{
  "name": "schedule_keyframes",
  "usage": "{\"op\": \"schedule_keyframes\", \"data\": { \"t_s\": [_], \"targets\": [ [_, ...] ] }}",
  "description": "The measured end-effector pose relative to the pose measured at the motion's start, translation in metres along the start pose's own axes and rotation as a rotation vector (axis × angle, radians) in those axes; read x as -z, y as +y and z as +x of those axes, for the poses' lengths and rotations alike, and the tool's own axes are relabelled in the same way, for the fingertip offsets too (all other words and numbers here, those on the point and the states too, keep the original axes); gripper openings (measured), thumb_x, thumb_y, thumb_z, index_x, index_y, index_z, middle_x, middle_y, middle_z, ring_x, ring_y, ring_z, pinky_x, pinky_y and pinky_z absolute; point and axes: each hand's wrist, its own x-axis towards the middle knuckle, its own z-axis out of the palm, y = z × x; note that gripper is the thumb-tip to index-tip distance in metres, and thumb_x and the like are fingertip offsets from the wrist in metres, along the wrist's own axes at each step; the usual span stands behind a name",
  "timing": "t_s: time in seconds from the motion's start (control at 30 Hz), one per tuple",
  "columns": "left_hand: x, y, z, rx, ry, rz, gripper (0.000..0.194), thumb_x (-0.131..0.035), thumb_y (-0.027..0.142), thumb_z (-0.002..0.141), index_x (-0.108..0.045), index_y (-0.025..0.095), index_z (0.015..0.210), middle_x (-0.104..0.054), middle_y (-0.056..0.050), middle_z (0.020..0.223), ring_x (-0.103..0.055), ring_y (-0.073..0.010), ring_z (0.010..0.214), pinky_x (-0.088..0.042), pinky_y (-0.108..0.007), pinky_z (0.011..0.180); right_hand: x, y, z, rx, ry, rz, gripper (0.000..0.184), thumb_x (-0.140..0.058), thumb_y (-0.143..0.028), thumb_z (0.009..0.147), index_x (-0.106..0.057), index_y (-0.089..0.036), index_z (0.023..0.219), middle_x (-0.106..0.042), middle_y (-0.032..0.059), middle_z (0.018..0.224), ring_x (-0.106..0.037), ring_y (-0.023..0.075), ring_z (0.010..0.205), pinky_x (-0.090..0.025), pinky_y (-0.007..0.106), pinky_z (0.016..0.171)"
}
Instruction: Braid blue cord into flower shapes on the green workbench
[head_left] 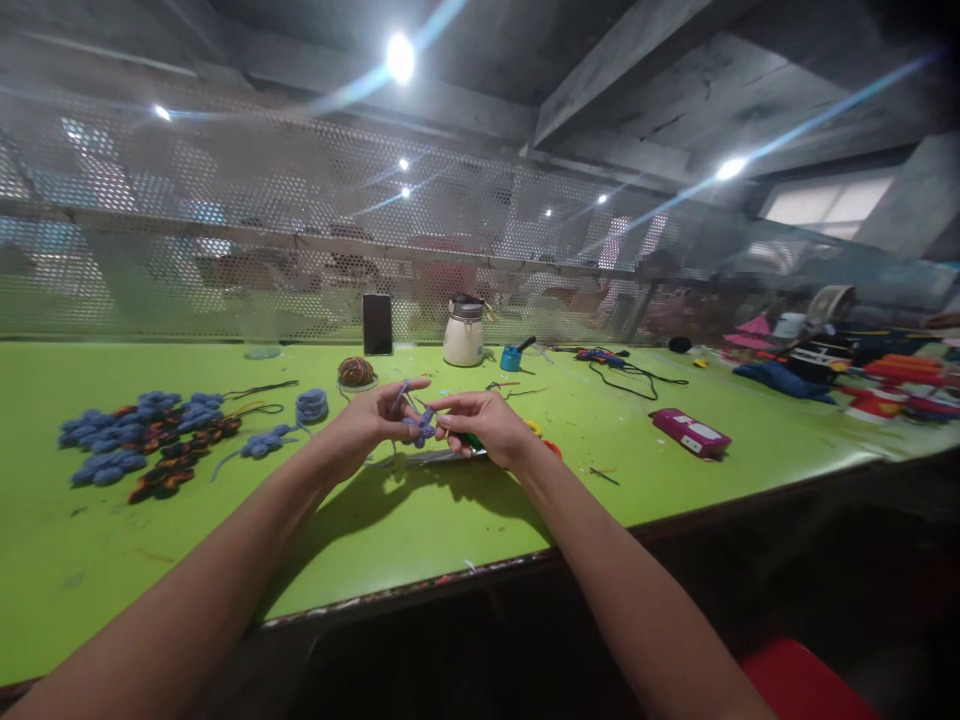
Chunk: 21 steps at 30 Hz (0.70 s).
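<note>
Left hand (367,425): fingers partly closed, pinching the blue crochet piece (422,428) at frame center. Right hand (484,425): fingers closed on a slim tool, partly hidden, at the piece's right side. Open green surface (390,570) extends between both hands and the table's front edge. The yarn ball (355,373) lies near the left hand, behind it.

Pinches blue crochet (421,430) with left hand (369,420) and right hand (491,425) above the desk (360,560), between blue flowers (109,430) and a purple case (688,432), facing a jug (463,337) near the back edge.
</note>
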Motion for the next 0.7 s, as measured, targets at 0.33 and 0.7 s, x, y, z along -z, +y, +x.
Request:
{"op": "schedule_keyframes", "data": {
  "t_s": [0.33,0.7],
  "targets": [
    [-0.003,0.005,-0.003,-0.022,-0.022,-0.024,0.088,-0.07,0.006,0.06,-0.032,0.021,0.138,-0.063,0.001,0.07,-0.057,-0.0137,0.067,-0.041,-0.028,0.067,0.001,0.0,0.001,-0.009,-0.017,-0.009,0.032,-0.074,-0.022,0.063,-0.069,-0.011,0.092,-0.065,0.002,0.059,-0.055,0.0083,0.041,-0.037,0.018,0.034],
    [-0.01,0.005,-0.003,-0.104,0.041,0.235,0.102,-0.068,0.007,0.06,-0.012,0.023,0.144,-0.059,0.003,0.063,-0.055,-0.0135,0.061,-0.043,-0.027,0.061,-0.001,-0.002,0.0,-0.037,0.054,-0.147,0.03,-0.068,-0.017,0.068,-0.07,-0.013,0.097,-0.064,-0.0002,0.055,-0.049,0.0056,0.036,-0.032,0.016,0.033]
  ]
}}
